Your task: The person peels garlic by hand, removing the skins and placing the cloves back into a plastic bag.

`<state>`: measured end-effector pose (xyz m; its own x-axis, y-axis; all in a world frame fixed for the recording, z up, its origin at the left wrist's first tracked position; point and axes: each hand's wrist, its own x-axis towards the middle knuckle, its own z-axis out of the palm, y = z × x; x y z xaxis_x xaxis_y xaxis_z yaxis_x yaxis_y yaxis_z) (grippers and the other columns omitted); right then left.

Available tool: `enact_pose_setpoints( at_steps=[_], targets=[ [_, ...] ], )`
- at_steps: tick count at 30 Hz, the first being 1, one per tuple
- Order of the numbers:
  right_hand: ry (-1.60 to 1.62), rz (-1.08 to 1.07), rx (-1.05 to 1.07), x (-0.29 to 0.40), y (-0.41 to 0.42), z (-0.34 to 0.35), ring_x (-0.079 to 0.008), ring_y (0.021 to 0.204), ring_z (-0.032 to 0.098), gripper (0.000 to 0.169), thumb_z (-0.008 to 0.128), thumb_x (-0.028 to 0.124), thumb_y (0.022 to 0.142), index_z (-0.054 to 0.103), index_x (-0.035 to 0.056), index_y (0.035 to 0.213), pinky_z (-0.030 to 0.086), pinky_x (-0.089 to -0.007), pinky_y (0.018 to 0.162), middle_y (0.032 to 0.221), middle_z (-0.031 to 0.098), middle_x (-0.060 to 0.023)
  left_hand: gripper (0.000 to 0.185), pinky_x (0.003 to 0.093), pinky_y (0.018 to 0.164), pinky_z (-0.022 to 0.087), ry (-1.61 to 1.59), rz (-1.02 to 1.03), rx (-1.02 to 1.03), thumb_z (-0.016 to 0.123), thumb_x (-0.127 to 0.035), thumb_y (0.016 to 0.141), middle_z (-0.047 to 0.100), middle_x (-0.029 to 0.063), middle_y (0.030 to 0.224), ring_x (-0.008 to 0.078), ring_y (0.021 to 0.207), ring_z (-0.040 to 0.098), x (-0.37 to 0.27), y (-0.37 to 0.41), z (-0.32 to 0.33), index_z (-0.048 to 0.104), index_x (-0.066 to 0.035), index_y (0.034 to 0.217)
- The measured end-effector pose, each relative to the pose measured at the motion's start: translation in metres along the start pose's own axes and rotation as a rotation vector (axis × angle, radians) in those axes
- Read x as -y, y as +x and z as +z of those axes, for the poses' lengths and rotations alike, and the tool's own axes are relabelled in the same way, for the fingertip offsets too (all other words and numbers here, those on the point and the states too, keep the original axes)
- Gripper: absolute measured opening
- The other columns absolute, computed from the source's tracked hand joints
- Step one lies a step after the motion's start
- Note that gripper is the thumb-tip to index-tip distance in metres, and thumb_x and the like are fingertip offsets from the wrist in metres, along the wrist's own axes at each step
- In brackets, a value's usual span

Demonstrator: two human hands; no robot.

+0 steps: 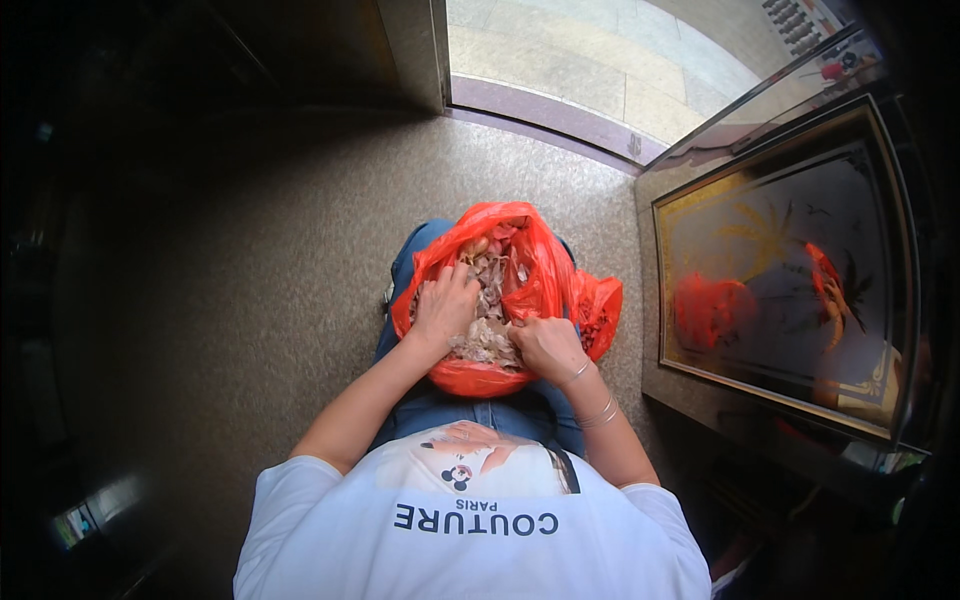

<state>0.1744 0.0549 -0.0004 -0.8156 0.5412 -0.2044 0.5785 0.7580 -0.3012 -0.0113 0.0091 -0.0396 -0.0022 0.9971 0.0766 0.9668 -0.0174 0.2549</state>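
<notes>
An open red plastic bag [480,379] rests on my lap, over my jeans. Inside lie many small pale, crinkled pieces [487,343], with pinkish ones towards the far side; I cannot tell what they are. My left hand [448,304] reaches into the bag's left part, its fingers bent over the contents and the fingertips partly hidden. At the right side of the bag, my right hand [546,346] has its fingers curled by the pale pieces and the red plastic; whether it grips something is hidden. A smaller red plastic bag [600,311] with dark red bits stands just beyond that hand.
Speckled stone-like floor [300,247] surrounds my legs. Ahead is a doorway with a purplish threshold [540,135] and pale paving [570,52] outside. On the right stands a glossy framed panel [780,277] with palm decoration and red reflections.
</notes>
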Motion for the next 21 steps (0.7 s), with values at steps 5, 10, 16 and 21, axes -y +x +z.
enact_pose_setpoints(
  at_steps=[5, 10, 16, 21],
  targets=[
    [0.069, 0.024, -0.073, 0.005, -0.002, -0.019, -0.0292, 0.062, 0.065, 0.013, 0.053, 0.013, 0.076, 0.063, 0.0086, 0.07, 0.051, -0.0406, 0.054, 0.066, 0.062, -0.012, 0.008, 0.0419, 0.067, 0.048, -0.313, 0.048, -0.153, 0.062, -0.01, 0.076, 0.052, 0.0103, 0.094, 0.029, 0.094, 0.053, 0.003, 0.0, -0.013, 0.056, -0.004, 0.079],
    [0.058, -0.035, -0.211, -0.004, 0.036, -0.01, -0.0279, 0.062, 0.065, 0.012, 0.056, 0.014, 0.076, 0.064, 0.01, 0.068, 0.051, -0.04, 0.053, 0.065, 0.063, -0.0102, 0.011, 0.0445, 0.064, 0.045, -0.556, -0.116, -0.101, 0.056, -0.01, 0.086, 0.057, 0.017, 0.08, 0.0362, 0.08, 0.057, -0.001, 0.002, -0.024, 0.053, -0.001, 0.08],
    [-0.136, 0.001, -0.162, 0.006, 0.067, 0.034, -0.0251, 0.055, 0.065, 0.014, 0.057, 0.016, 0.073, 0.064, 0.0098, 0.062, 0.052, -0.0384, 0.052, 0.064, 0.064, -0.0102, 0.014, 0.0465, 0.063, 0.044, -0.635, -0.171, -0.123, 0.048, -0.012, 0.091, 0.057, 0.022, 0.072, 0.042, 0.071, 0.057, 0.002, 0.0, -0.012, 0.051, 0.0, 0.083],
    [-0.025, -0.025, -0.178, -0.009, 0.065, 0.033, -0.0272, 0.059, 0.065, 0.013, 0.057, 0.017, 0.076, 0.067, 0.0095, 0.072, 0.051, -0.0398, 0.052, 0.062, 0.063, -0.0121, 0.012, 0.0469, 0.067, 0.046, -0.673, -0.218, -0.108, 0.048, -0.009, 0.091, 0.058, 0.024, 0.082, 0.0416, 0.074, 0.058, 0.01, -0.003, -0.011, 0.053, 0.001, 0.089]
  ],
)
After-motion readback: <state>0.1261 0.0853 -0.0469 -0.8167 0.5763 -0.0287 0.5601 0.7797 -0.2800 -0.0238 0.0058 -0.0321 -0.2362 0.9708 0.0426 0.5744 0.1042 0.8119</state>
